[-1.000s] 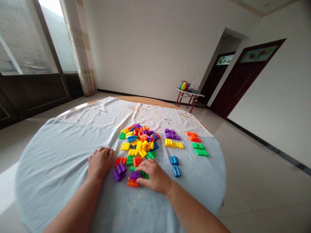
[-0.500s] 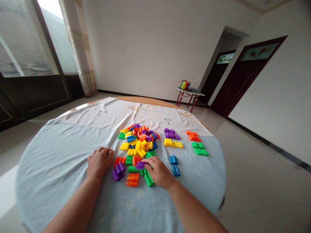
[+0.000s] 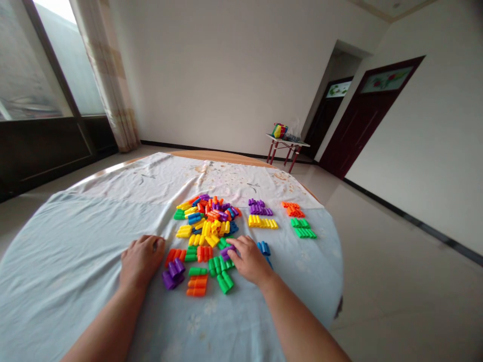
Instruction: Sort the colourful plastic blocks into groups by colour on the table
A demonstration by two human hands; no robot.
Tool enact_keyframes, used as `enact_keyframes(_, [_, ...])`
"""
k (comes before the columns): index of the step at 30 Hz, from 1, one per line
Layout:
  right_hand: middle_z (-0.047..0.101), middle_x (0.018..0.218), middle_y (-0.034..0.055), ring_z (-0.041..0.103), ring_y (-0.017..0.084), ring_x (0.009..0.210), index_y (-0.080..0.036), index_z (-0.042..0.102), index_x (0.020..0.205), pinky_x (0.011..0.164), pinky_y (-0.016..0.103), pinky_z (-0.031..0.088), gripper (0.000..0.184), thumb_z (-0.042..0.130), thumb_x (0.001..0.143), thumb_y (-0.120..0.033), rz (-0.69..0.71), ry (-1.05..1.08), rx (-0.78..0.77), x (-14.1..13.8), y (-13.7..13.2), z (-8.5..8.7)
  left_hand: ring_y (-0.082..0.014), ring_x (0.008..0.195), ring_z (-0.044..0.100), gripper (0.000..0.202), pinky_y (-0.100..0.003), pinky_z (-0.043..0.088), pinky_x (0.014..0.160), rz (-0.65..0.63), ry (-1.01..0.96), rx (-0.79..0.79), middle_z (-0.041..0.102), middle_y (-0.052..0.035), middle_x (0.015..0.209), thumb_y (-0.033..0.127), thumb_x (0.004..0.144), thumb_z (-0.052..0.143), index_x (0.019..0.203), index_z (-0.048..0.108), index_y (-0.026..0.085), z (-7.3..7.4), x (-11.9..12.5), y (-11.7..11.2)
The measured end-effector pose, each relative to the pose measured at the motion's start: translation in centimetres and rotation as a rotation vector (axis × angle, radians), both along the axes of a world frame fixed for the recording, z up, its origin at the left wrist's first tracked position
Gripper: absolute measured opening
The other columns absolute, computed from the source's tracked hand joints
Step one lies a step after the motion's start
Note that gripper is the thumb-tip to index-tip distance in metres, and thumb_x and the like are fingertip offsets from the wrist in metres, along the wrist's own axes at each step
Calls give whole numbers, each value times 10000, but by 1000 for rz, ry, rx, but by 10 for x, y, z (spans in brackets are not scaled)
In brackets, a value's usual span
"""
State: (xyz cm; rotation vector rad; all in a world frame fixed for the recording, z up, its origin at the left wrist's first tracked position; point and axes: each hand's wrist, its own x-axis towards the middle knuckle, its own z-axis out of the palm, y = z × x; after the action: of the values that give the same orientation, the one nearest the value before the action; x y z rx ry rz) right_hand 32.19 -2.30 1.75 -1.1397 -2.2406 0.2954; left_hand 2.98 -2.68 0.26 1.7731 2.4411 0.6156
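My right hand [image 3: 249,259] pinches a purple block of joined tubes [image 3: 228,252] between thumb and fingers, just above the green blocks [image 3: 221,265]. Resting on the cloth at the left is my left hand [image 3: 142,259], its fingers loosely curled with nothing visible in them. Closest to it are an orange block [image 3: 175,255] and a purple pair [image 3: 173,274]. More orange pieces [image 3: 196,285] lie between the hands. Beyond them spreads a mixed heap of coloured blocks [image 3: 211,213]. Blue blocks [image 3: 263,248] are partly hidden behind my right hand.
Sorted rows stand to the right: purple [image 3: 260,207], yellow [image 3: 263,221], orange [image 3: 293,209] and green [image 3: 303,229]. A pale cloth [image 3: 94,241] covers the round table. A small side table [image 3: 289,141] with a colourful bag [image 3: 279,130] stands by the far wall.
My right hand has moved slightly right with the purple block, away from the orange block and over the green ones. My left hand stays resting on the cloth. The view has shifted a little.
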Motion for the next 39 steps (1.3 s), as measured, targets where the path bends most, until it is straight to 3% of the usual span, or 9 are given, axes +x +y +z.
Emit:
enact_keyframes(4, [601, 948, 68, 548, 191, 942, -181, 599, 1082, 862, 321, 441, 258, 571, 844, -277, -43, 60, 2, -2, -2, 1, -319, 1088, 483, 479, -468, 367, 881, -18, -1, 5, 591, -104, 1167, 423, 858, 245, 981, 658, 213, 0, -2, 1])
enact_keyframes(7, [595, 957, 54, 557, 189, 931, -197, 603, 1065, 839, 302, 451, 349, 681, 756, -339, -28, 55, -41, -3, -3, 0, -322, 1081, 485, 480, -464, 371, 877, -33, 5, 2, 587, -106, 1177, 431, 857, 252, 1002, 655, 215, -4, -7, 4])
enact_keyframes(9, [599, 956, 43, 557, 187, 940, -210, 609, 1051, 842, 297, 446, 345, 705, 731, -295, -19, 34, -50, -4, -2, -3, -313, 1077, 489, 476, -455, 375, 882, -31, 16, -12, 587, -98, 1179, 436, 854, 260, 1009, 653, 219, -7, -11, 7])
enact_keyframes(13, [616, 939, 35, 552, 182, 947, -207, 621, 1020, 852, 295, 434, 266, 653, 756, -205, -6, 20, -24, -5, -2, -7, -299, 1069, 493, 476, -448, 394, 871, -19, 37, -23, 586, -79, 1185, 456, 850, 262, 1005, 655, 237, -12, -15, 10])
enact_keyframes(18, [607, 958, 56, 542, 196, 954, -194, 600, 1082, 866, 317, 427, 365, 669, 755, -341, -18, 45, -6, -11, -5, -6, -289, 1048, 504, 446, -439, 400, 867, -16, 43, 0, 599, -75, 1168, 444, 848, 294, 995, 661, 237, -13, -15, 10])
enact_keyframes(22, [600, 918, 48, 545, 200, 927, -206, 620, 974, 833, 316, 436, 309, 690, 735, -389, -57, 20, -35, -19, -7, -8, -286, 1036, 510, 431, -442, 394, 877, -3, 23, 3, 606, -81, 1150, 428, 847, 308, 985, 664, 227, -12, -13, 9])
enact_keyframes(33, [576, 935, 39, 532, 194, 940, -198, 597, 945, 850, 312, 423, 253, 629, 693, -208, -15, 22, -35, -21, -9, -9, -318, 1087, 484, 488, -469, 378, 878, -15, -5, -7, 590, -116, 1173, 416, 860, 243, 1001, 658, 204, -1, -5, 4])
enact_keyframes(39, [585, 902, 35, 541, 196, 916, -213, 622, 949, 837, 319, 418, 275, 666, 706, -335, -31, 5, -43, -20, -8, -9, -319, 1068, 497, 462, -466, 388, 870, -21, -8, 17, 598, -112, 1161, 423, 849, 274, 974, 666, 213, -4, -7, 4])
